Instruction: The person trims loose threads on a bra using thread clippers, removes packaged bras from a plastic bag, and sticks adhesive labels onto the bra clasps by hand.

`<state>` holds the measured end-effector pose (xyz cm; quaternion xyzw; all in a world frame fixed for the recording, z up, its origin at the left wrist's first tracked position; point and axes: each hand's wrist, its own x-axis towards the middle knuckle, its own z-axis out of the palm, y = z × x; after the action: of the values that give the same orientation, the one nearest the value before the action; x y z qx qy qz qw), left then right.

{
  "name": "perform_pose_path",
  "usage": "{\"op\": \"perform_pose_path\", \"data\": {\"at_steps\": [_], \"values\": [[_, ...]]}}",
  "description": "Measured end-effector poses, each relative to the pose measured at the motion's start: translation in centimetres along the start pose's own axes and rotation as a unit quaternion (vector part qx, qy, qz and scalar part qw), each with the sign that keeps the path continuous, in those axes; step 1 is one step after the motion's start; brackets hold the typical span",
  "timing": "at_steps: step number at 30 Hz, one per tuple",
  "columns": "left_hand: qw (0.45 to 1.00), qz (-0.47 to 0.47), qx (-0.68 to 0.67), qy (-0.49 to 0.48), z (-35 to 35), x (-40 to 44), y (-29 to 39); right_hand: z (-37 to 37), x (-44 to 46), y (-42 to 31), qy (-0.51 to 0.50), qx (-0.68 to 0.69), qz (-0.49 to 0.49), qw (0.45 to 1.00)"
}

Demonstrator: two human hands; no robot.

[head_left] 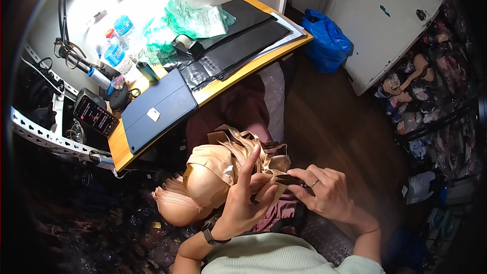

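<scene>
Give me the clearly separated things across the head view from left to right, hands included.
Phone, blue tablet case, left hand, right hand, white bag.

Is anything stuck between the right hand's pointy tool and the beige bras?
Nothing visible blocks it. The right hand holds the dark pointed tool right by the beige bras, close to the left hand; whether it touches them, I cannot tell.
</scene>
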<state>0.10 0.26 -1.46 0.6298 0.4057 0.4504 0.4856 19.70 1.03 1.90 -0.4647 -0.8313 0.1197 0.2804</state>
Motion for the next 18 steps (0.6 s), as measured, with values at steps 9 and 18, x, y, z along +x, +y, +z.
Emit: {"op": "perform_pose_path", "data": {"at_steps": [9, 18], "values": [[0.993, -0.067, -0.096, -0.03, -0.3, 0.1, 1.2, 0.1, -0.3, 0.2, 0.008, -0.018, -0.014, 1.0], [0.946, -0.198, 0.151, -0.209, -2.8, 6.0, 1.0, 0.2, -1.2, 2.0, 0.02, 0.117, -0.056, 0.991]]}}
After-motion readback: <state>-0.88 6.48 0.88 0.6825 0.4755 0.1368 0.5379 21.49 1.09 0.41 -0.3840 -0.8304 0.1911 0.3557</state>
